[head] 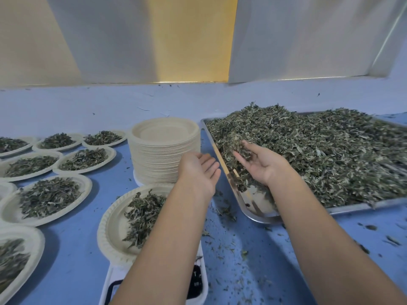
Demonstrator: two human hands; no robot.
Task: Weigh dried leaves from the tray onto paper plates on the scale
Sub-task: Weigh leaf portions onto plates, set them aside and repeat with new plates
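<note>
Risks first. The right hand (261, 165) was carrying a loose clump (239, 145) of dried leaves (319, 155) on its fingers, not clenched. Any fast swing toward the lower left would likely shed bits over the tray (255, 209) rim onto the blue table (72, 249), which was already littered with crumbs. The left forearm lay over the paper plate (110, 225) and the scale (204, 282) at lower centre. If it touched either, the reading would be off, though contact could not be told from this view. The scale's display was mostly hidden by that arm, so overshooting the weight was possible. The tall plate stack (163, 155) stood just beside the left hand (198, 170), and a bump could tip it.

Grip. The right hand was palm up and cupped at the left edge of the tray, with its fingers nearly straight. It was scooping, with leaves resting on the fingers and the fingertips partly buried. The left hand was released, fingers straight and together, holding nothing, between the stack and the tray.

The plate on the scale held a partial heap of leaves. The main leaf pile was in the tray at right of frame. Filled plates (50, 194) sat at left.
</note>
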